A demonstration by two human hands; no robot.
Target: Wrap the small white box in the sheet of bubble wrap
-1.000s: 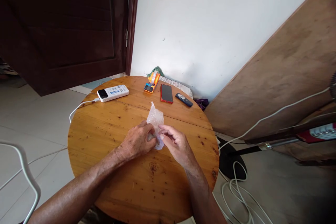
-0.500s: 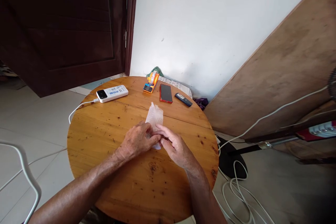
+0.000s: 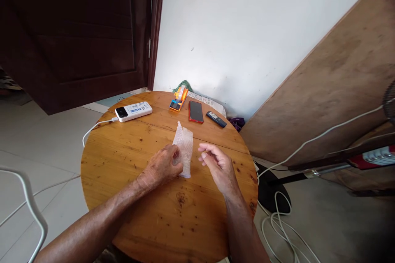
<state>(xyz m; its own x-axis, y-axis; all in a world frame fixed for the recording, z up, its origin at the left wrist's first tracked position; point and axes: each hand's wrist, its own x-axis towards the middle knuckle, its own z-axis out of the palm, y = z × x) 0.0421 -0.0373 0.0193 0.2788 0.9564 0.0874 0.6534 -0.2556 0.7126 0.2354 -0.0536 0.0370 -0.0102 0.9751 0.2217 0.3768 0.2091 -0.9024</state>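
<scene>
A crumpled piece of clear bubble wrap [image 3: 184, 148] stands upright near the middle of the round wooden table [image 3: 129, 160]. My left hand [image 3: 162, 167] is closed on its lower left side and holds it up. My right hand [image 3: 217, 164] hovers a little to the right of the wrap, apart from it, with fingers loosely curled and nothing in them.
At the table's far side lie a white power bank [image 3: 133, 111] with a white cable [image 3: 92, 127], an orange tape dispenser [image 3: 178, 98], a red-cased phone [image 3: 196, 111] and a small dark phone [image 3: 216, 118]. A large wooden board [image 3: 333, 78] leans on the right; cables [image 3: 277, 222] lie on the floor.
My right hand has let go of the bubble wrap and drawn away to the right. My left hand keeps its hold on the wrap.
</scene>
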